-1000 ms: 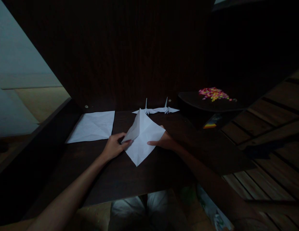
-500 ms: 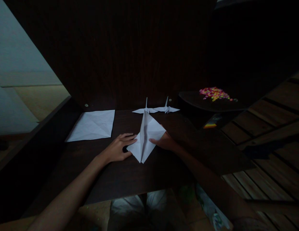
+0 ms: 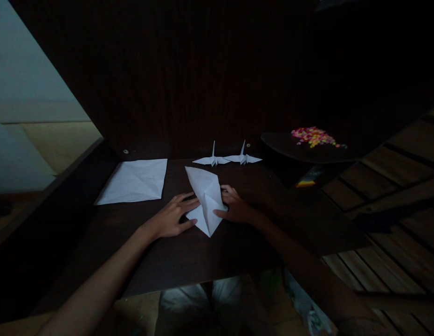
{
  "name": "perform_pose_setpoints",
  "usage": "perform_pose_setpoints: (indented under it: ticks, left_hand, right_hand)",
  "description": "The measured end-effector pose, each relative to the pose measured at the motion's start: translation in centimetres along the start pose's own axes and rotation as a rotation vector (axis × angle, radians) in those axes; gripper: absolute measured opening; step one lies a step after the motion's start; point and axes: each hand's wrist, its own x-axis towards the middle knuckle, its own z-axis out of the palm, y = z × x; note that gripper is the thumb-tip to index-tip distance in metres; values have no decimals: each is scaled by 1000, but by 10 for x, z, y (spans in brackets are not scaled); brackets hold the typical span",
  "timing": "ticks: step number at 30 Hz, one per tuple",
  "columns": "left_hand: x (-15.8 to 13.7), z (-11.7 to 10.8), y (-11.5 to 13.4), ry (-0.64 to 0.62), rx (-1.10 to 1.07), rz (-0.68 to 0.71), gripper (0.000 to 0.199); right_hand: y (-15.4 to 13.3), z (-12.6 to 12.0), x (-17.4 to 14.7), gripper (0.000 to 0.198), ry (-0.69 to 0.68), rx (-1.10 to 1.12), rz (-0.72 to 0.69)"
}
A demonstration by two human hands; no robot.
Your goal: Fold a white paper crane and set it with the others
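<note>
A partly folded sheet of white paper (image 3: 210, 191) lies on the dark desk in front of me, with one flap raised and leaning to the left. My left hand (image 3: 173, 217) rests at its left edge, fingers stretched out and apart, the thumb on the lower left of the paper. On the other side, my right hand (image 3: 234, 205) grips the right edge, its thumb on top; some of its fingers are behind the paper. Just beyond stand two folded paper cranes (image 3: 214, 161), side by side with wings touching or overlapping.
A flat creased paper sheet (image 3: 140, 181) lies at the desk's left. Many small colourful pieces (image 3: 313, 136) are heaped on a rounded dark shelf (image 3: 283, 144) at right. A dark panel (image 3: 203, 84) rises behind, and a low side board (image 3: 63, 191) borders the left.
The upright flap has swung over to the left, and the paper shows a new folded shape. My right hand has moved left with it; my left hand has hardly moved.
</note>
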Motion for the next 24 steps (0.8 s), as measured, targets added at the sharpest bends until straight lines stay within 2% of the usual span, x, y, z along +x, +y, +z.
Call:
perform_pose_setpoints:
  ticks: [2,7,10,15,20,24]
  left_hand:
    - [0,-2,2,2,-9,4,52]
    - [2,-6,5,-13,-26,-3,42]
    - [2,-6,6,-32,-14,0,41]
    - [0,-3,1,-27,31,-3,49]
    - [-1,-1,-3,-29,76,12,53]
    - [0,-2,-3,-18,88,11,52]
  right_hand:
    - [-2,-2,0,46,-48,-23,-51]
    - [-6,-9,1,85,-173,-55,-126]
    - [-7,-15,0,94,-230,-30,-136]
    - [-2,-22,-2,84,-306,59,-189]
    - [3,-14,-1,51,-279,25,-154]
    - [2,-11,-1,50,-285,-26,-157]
